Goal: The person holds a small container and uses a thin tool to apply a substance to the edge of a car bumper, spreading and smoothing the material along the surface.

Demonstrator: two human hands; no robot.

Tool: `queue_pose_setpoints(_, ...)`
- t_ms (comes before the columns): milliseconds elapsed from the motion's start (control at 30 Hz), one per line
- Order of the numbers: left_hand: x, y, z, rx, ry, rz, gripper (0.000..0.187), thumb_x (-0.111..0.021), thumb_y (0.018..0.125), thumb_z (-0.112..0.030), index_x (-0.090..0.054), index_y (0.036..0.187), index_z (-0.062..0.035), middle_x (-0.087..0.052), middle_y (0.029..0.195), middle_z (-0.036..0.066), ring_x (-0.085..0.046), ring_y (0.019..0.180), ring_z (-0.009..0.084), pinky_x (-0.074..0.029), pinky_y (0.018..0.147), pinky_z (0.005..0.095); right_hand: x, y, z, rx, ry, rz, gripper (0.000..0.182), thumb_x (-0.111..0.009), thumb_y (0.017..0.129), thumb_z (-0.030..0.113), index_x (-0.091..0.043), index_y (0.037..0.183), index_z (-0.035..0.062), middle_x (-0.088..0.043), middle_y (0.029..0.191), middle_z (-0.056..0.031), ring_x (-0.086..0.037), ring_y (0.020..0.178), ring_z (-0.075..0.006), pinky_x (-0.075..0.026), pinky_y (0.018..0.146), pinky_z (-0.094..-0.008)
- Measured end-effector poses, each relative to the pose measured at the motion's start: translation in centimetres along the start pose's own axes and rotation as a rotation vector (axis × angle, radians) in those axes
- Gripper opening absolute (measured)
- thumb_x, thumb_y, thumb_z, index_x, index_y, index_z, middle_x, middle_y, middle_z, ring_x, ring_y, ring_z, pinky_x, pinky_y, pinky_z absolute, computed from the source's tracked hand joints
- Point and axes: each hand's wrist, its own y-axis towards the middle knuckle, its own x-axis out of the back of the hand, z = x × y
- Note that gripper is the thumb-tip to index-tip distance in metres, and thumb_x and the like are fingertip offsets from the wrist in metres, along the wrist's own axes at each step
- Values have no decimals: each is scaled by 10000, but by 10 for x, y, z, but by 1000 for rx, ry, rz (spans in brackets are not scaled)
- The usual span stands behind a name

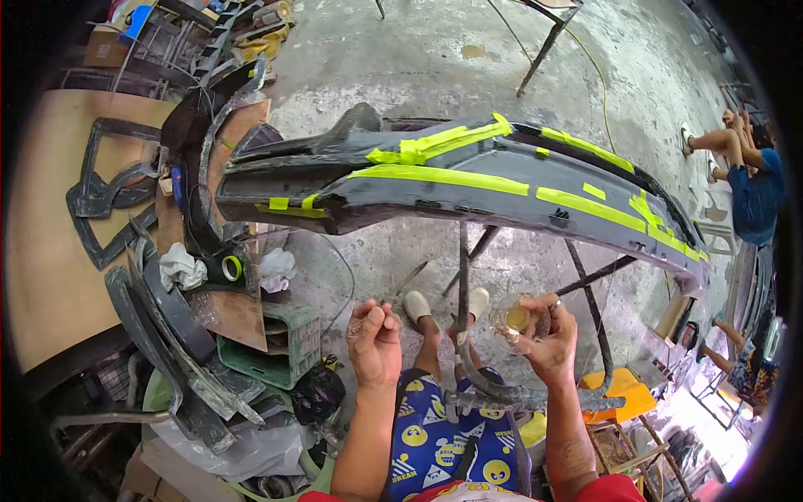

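Red shirt [615, 490] up close, right hand [549, 341] gripping a clear cup [512, 320], left hand [375, 341] pinched (can't tell if it's holding anything), and the long taped panel [443, 197] lies crosswise ahead of both.

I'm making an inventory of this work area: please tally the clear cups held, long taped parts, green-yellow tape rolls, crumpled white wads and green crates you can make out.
Clear cup in the right hand: 1
Long taped part: 1
Tape roll: 1
Crumpled white wads: 2
Green crate: 1
Total: 6
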Motion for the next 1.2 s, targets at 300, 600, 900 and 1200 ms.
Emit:
queue_pose_setpoints(300, 65, 5, -49, 16, -7, -87, 246, -660, 961, -118, -657, 1178, -2, -683, 1036, 95, -572, 814, 144, -485, 755, 294, -61, -10, 3, -100, -13, 49, 428, -863, 734, 56, -657, 1108, 29, -669, 877, 1, -555, 762, -55, -460, 686, -231)
queue_pose_setpoints(600, 154, 3, -69, 29, 55, -204, 229, -678, 974, -54, -667, 1203, -47, -717, 1086, 93, -613, 820, 121, -496, 790, 287, -100, -11, 15, -77, -70, 125, 426, -871, 758, 82, -648, 1118, 25, -691, 950, -10, -617, 847, -67, -513, 748, -243)
queue_pose_setpoints(900, 206, 2, -47, 288, -183, -144, 205, -627, 1041, -215, -633, 1195, -79, -641, 1037, 27, -589, 892, 136, -493, 795, 301, -123, -7, 24, -81, -170, 186, 417, -863, 761, 91, -654, 1115, 18, -690, 955, -14, -622, 868, -69, -520, 771, -248)
queue_pose_setpoints(1200, 103, 10, -60, 49, 125, 21, 233, -604, 1051, -209, -653, 1182, -22, -676, 995, 75, -598, 884, 175, -492, 813, 337, -111, -14, 16, -49, -174, 157, 404, -863, 754, 76, -661, 1099, 13, -658, 907, 12, -530, 759, -42, -460, 683, -221)
